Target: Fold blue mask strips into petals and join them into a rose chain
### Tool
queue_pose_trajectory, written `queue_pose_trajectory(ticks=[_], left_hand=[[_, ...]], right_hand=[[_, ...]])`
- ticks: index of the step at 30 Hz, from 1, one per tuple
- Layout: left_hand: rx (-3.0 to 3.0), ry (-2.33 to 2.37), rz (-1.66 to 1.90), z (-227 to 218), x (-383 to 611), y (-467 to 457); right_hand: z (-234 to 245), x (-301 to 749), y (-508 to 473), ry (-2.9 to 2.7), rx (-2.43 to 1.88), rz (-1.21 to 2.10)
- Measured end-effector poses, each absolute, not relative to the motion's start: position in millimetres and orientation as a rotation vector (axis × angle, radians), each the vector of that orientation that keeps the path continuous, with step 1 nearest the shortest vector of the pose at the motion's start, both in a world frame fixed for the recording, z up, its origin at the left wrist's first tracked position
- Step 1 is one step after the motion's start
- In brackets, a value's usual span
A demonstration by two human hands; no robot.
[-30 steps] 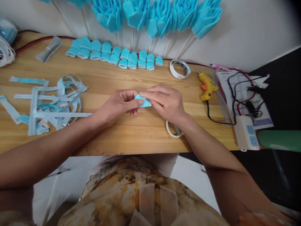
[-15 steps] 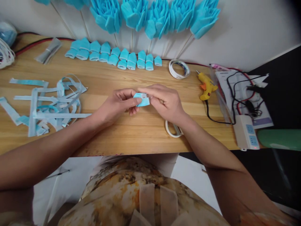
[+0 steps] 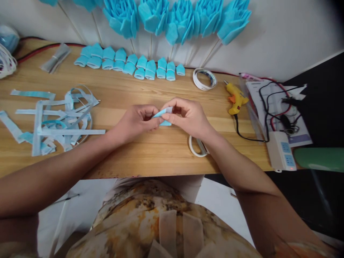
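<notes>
Blue piece (image 3: 163, 115) tilted up on edge since earlier; right hand (image 3: 190, 117) fingers now curled over it.

Light-blue folded piece (image 3: 162, 115) — yellow glue gun (image 3: 235, 98) — light wood-grain table (image 3: 150, 150)

Head-worn view, close, down onto table (image 3: 161, 157)

Bare tabletop (image 3: 150, 154) near left hand (image 3: 131, 123); tape ring (image 3: 194, 149) just beside right hand (image 3: 192, 120).
</notes>
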State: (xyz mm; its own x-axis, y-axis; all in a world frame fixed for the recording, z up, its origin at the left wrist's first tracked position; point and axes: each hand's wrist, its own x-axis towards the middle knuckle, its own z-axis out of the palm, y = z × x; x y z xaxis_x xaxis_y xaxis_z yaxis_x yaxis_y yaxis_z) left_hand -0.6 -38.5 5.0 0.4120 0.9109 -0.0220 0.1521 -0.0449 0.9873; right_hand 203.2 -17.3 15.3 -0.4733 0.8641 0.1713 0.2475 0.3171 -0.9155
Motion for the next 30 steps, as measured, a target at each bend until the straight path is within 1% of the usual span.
queue_pose_trajectory(ticks=[4,10,16,24,30], left_hand=[[1.514,0.956,0.803,7,0,-38],[1.368,0.923,0.818,10,-1,-38],[1.237,0.874,0.839,5,-1,-39],[1.23,0.799,0.855,7,-1,-39],[1.208,0.82,0.863,7,0,-40]], right_hand=[[16,203,-19,-1.962,-0.975,0.982],[13,207,-15,-2.133,-0.805,0.637],[7,212,-9,-2.223,-0.753,0.497],[2,213,-6,-2.229,-0.608,0.235],[2,212,-7,-2.243,-0.63,0.176]])
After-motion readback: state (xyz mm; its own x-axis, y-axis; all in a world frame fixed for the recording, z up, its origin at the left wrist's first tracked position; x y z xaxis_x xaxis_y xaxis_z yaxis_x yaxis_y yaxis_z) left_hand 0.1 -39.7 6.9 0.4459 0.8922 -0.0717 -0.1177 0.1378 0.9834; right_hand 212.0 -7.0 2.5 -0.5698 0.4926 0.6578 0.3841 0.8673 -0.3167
